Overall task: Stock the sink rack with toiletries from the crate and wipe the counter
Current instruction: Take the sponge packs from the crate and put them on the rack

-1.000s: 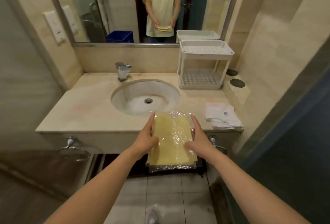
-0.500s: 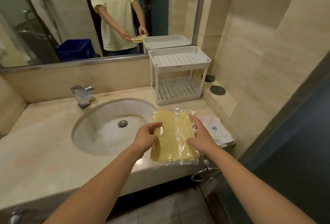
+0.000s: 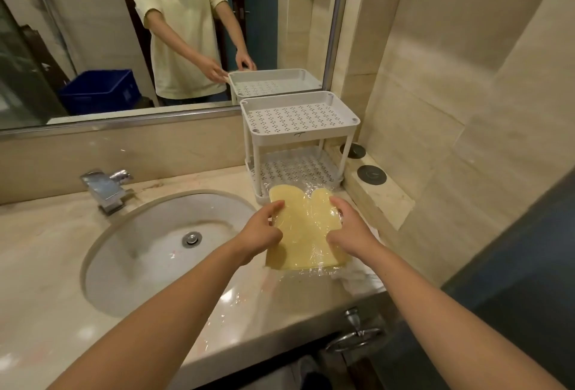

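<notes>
Bathroom counter (image 3: pixel 62 312): my left hand (image 3: pixel 258 231) and right hand (image 3: pixel 348 227) pinch the wrapped yellow pack (image 3: pixel 306 234); I'd hold it flat going into the rack (image 3: pixel 298 137).

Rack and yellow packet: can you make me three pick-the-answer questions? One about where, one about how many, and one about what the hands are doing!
1. Where does the white rack stand?
A) on the floor
B) on the counter, right of the sink
C) hung on a door

2. How many shelves does the rack have?
A) one
B) four
C) two

3. What holds the yellow packet?
A) the left hand and right hand together
B) nothing, it lies untouched
C) one hand only

Answers:
1 B, its base sits on the counter beside the basin.
2 C, one perforated shelf stands above another.
3 A, fingers of both hands curl round its edges.
</notes>
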A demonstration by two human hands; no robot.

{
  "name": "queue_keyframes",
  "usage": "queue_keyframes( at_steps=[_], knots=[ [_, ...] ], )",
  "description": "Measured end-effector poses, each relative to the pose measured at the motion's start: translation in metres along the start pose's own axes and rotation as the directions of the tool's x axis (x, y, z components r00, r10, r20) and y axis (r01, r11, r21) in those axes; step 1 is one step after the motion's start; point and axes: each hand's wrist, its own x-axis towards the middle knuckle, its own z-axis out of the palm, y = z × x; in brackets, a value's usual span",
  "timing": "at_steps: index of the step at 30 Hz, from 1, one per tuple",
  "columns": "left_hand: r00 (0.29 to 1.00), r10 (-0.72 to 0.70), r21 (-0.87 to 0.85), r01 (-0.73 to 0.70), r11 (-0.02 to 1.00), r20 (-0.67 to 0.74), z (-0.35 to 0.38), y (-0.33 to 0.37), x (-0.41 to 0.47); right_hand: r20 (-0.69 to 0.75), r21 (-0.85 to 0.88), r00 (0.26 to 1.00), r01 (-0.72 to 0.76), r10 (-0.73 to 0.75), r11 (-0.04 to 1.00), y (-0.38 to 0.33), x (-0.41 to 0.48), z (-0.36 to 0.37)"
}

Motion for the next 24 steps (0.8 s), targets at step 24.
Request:
queue_keyframes(
  at_steps=[24],
  knots=[
    [0.952, -0.105, -0.018, 0.105, 0.994, -0.286, 0.017, 0.013, 0.243, 0.133, -0.287, 0.986, -0.055, 0.097, 0.956, 0.011, 0.264, -0.034]
  ],
)
